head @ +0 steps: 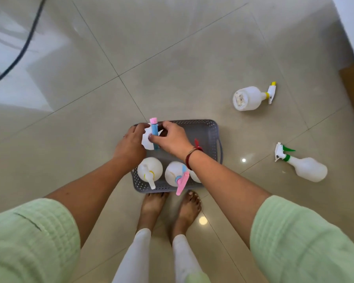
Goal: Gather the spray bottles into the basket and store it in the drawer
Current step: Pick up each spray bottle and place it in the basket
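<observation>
**Bottle no. 4 going into the basket**

We've got a spray bottle (151, 137) w/ a blue-pink head pinched between both hands over the far-left part of the basket (204, 129). Left hand (131, 144) wraps its left side; right hand (172, 137) has fingers curled on the head, thumb on the trigger. Both are closed on it, probably to steer it down upright beside the rest. Its long axis looks near vertical, so we see it end-on; nozzle points away from us, pink tip over the far rim.

Near row of the basket: yellow-collar bottle (149, 170) at left, pink-trigger bottle (177, 174) mid, a third mostly hidden under the right wrist. All upright, triggers toward our feet, packed close, likely to leave room at the back.

Outward on the floor (172, 68), well apart from the basket at right: a yellow-tip bottle (251, 98) on its side, nozzle pointing right and away; a green-trigger bottle (305, 166) on its side, head toward the basket. Both yet to be gathered. Drawer isn't clearly in view.
</observation>
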The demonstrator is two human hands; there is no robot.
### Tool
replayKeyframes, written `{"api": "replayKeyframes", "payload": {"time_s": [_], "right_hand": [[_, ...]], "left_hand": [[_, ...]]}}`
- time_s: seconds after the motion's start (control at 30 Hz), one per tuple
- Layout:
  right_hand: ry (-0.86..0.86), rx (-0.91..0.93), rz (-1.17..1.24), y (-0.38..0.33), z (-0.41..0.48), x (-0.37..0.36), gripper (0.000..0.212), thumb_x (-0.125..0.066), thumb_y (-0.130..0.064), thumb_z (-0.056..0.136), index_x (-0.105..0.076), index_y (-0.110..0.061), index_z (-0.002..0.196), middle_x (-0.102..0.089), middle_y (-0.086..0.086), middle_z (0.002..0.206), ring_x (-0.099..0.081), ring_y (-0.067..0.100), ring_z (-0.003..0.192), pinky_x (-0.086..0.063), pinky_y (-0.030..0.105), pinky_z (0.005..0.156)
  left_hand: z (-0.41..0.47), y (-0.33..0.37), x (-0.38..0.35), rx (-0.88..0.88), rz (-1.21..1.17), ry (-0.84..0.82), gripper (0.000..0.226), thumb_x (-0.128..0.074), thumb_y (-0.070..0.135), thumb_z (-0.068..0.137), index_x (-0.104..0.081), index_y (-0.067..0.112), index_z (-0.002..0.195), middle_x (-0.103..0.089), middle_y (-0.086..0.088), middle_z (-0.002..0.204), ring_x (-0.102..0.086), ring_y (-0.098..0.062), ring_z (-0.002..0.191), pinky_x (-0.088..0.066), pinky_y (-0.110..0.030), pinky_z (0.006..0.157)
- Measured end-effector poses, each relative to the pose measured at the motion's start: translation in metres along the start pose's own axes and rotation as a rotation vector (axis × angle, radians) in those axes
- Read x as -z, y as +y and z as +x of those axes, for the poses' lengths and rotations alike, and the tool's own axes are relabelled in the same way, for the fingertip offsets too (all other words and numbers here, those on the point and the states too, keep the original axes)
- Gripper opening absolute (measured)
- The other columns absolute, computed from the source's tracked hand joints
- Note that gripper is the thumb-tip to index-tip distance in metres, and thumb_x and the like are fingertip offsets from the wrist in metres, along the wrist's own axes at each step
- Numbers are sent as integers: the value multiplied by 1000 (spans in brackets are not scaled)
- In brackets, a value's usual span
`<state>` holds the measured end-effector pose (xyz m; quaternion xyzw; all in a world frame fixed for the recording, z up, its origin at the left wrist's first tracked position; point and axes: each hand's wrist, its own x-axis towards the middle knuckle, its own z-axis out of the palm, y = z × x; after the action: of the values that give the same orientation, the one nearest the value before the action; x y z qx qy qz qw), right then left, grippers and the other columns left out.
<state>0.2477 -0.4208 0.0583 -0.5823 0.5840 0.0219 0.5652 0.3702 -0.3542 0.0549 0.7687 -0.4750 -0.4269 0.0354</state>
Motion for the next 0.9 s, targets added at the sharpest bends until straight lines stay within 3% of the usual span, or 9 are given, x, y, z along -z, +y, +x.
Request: {"api": "replayKeyframes", "payload": {"time_s": [0.23, 0.33, 0.4, 0.57, 0.63, 0.7, 0.8, 0.9], "right_hand": [[-69, -68, -88, 6, 19, -29, 27, -70, -25, 78, -64, -14, 101, -65, 3, 91, -55, 15, 81, -40, 23, 71], [-62, -70, -64, 8, 21, -35, 19, -72, -29, 77, -61, -21, 91, -61, -3, 83, -55, 13, 77, -38, 20, 67], [-81, -73, -39, 9, 21, -37, 18, -71, -30, 78, -57, -26, 87, -59, -6, 81, -55, 13, 77, -38, 20, 63], [-148, -125, 5, 8, 19, -39, 24, -69, -31, 79, -63, -16, 98, -69, 5, 95, -63, 20, 87, -49, 29, 76], [-158, -116, 28, 7, 20, -37, 22, -70, -33, 79, -60, -20, 93, -66, 0, 88, -62, 19, 83, -46, 27, 70], [-165, -118, 36, 6, 21, -33, 31, -74, -38, 75, -56, -23, 95, -62, -4, 85, -60, 16, 80, -43, 25, 65], [-145, -150, 40, 7, 19, -22, 57, -78, -48, 67, -55, -21, 112, -60, -2, 96, -59, 17, 87, -49, 31, 73], [-97, -152, 69, 12, 15, -2, 63, -79, -48, 66, -56, -19, 116, -55, -7, 93, -57, 16, 91, -50, 32, 76]], "left_hand": [[6, -10, 11, 34, -73, 2, 57, -42, -8, 81, -48, 21, 129, -63, -5, 114, -60, -24, 98, -49, -37, 81], [9, -11, 12, 55, -94, -12, 52, -44, -6, 81, -50, 21, 126, -66, -5, 109, -61, -26, 97, -49, -35, 80], [10, -11, 12, 66, -89, 1, 48, -47, -2, 82, -51, 21, 123, -66, -5, 111, -61, -26, 97, -49, -36, 80], [13, -8, 15, 91, -50, 79, 45, -52, 1, 80, -52, 20, 121, -58, -5, 120, -57, -25, 107, -52, -42, 88], [16, -6, 18, 81, -55, 111, 44, -51, 0, 81, -52, 18, 121, -56, -7, 122, -56, -27, 111, -51, -45, 92], [18, -4, 23, 58, -41, 154, 45, -50, -1, 82, -51, 16, 123, -53, -10, 125, -53, -29, 115, -49, -47, 93], [20, 5, 30, 24, -4, 245, 48, -49, -3, 82, -50, 14, 127, -50, -12, 128, -49, -32, 119, -48, -46, 92], [20, 23, 36, -59, 23, 308, 50, -51, -1, 80, -51, 12, 128, -49, -14, 128, -47, -34, 117, -46, -46, 93]]}}
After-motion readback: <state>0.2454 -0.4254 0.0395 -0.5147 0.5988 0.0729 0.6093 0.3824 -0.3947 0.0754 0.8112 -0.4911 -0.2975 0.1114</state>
